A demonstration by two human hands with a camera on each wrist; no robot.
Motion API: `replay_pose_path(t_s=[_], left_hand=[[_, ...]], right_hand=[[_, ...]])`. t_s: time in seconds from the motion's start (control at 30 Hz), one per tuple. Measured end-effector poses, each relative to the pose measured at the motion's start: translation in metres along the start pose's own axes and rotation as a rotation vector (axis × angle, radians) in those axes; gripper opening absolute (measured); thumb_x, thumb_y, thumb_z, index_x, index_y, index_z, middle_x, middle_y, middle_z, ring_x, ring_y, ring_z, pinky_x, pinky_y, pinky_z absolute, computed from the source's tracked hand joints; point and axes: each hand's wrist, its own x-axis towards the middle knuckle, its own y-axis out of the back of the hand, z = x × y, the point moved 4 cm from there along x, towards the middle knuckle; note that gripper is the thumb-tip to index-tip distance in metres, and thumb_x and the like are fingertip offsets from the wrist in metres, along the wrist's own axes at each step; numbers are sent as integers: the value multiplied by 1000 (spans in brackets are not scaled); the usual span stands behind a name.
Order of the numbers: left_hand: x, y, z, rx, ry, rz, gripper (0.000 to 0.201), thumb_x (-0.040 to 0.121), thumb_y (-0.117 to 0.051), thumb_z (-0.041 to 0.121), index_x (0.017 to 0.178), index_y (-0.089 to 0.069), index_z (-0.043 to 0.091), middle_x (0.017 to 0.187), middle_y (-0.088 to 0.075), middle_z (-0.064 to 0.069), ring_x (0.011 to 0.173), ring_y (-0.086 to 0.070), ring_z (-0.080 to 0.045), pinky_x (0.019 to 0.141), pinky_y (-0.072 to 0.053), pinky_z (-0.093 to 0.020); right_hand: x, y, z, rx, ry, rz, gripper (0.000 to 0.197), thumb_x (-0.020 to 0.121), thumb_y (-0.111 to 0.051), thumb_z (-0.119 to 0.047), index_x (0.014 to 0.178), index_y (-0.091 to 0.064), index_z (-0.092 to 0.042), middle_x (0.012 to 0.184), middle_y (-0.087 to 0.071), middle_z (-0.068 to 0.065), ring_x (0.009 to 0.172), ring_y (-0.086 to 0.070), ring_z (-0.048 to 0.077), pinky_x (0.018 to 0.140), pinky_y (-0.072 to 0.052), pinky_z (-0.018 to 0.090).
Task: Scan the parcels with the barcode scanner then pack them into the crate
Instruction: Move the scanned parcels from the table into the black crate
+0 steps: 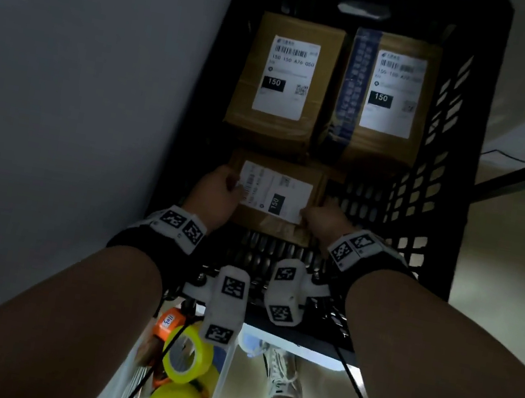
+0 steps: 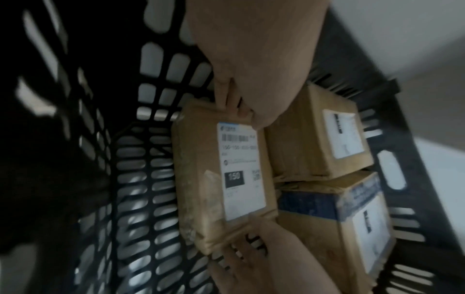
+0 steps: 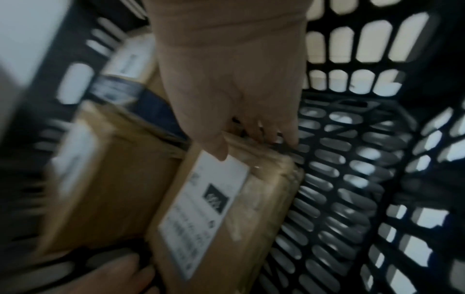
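A flat cardboard parcel (image 1: 275, 194) with a white label is low inside the black crate (image 1: 428, 198), just before two boxes. My left hand (image 1: 221, 188) grips its left edge, and my right hand (image 1: 320, 217) grips its right edge, thumb on the label's corner. The left wrist view shows my left fingers (image 2: 226, 103) curled over one end of the parcel (image 2: 201, 179). In the right wrist view my right fingers (image 3: 266, 133) hook under the parcel's (image 3: 251, 228) edge. Whether it touches the crate's floor I cannot tell. No scanner is in view.
Two labelled boxes, a plain one (image 1: 285, 77) and one with blue tape (image 1: 383, 94), fill the crate's far end. The slotted floor (image 1: 370, 210) to the right shows bare. A grey wall (image 1: 63, 96) stands at the left. Below the crate's near edge, a clear bin holds yellow tape rolls (image 1: 189, 357).
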Motion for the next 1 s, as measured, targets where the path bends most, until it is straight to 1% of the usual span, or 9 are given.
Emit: replay_pose_path(t_s=[0.1,0.3,0.47,0.57,0.63,0.7,0.77,0.83,1.0], left_hand=[[-12,15,20,9,-17,-13,33,99,-49,17,129,-50,3,127,-57,-16,115,-55,-29,87,-46,-29],[-58,69,103,63,-153,67,32,99,-48,17,127,-51,3,129,-57,-16,117,-54,-28,86,-38,-23],[-120,121,195,103,-276,103,28,97,-49,18,121,-53,4,115,-59,-11,108,-55,-26,83,-38,-25],[-164,142,253,121,-372,112,13,97,-46,16,107,-53,11,99,-54,-6,93,-52,-21,74,-34,-25],[-195,148,289,134,-431,120,7,97,-46,14,95,-53,12,91,-52,-5,84,-48,-19,74,-31,-24],[-227,147,322,152,-492,117,19,98,-44,12,81,-50,17,86,-48,-5,78,-45,-16,76,-32,-24],[-253,142,354,120,-529,90,17,98,-44,13,87,-56,17,98,-54,-11,91,-52,-23,86,-40,-29],[-273,131,383,65,-534,55,19,97,-48,17,111,-60,11,116,-61,-14,106,-57,-29,93,-43,-31],[-323,91,452,-24,-636,-28,21,95,-54,17,114,-57,9,110,-66,-15,106,-61,-28,95,-44,-37]], right_hand=[[-25,22,-30,-133,76,117,39,95,-52,-15,130,-49,3,126,-58,12,113,-57,32,83,-46,30],[-113,73,-101,-277,214,79,37,99,-42,-16,130,-55,0,133,-57,18,122,-53,32,73,-35,22],[-215,122,-155,-193,300,41,37,98,-45,-10,130,-53,5,134,-56,24,110,-59,30,99,-46,36],[-279,160,-178,-66,376,90,16,97,-47,-11,99,-64,-10,116,-63,23,93,-57,23,96,-49,38],[-319,189,-188,42,406,160,22,97,-49,-12,75,-54,-18,97,-63,15,83,-59,21,85,-53,37],[-356,220,-191,153,441,215,25,96,-50,-11,72,-53,-15,81,-63,12,69,-60,23,67,-52,34],[-392,254,-191,230,479,255,24,97,-49,-10,73,-53,-13,70,-61,9,58,-56,19,56,-45,28],[-419,289,-185,251,493,298,20,97,-50,-12,77,-55,-15,70,-61,7,60,-58,17,58,-46,25],[-462,387,-153,290,479,473,15,98,-48,-14,89,-60,-13,81,-65,9,66,-62,16,59,-50,24]])
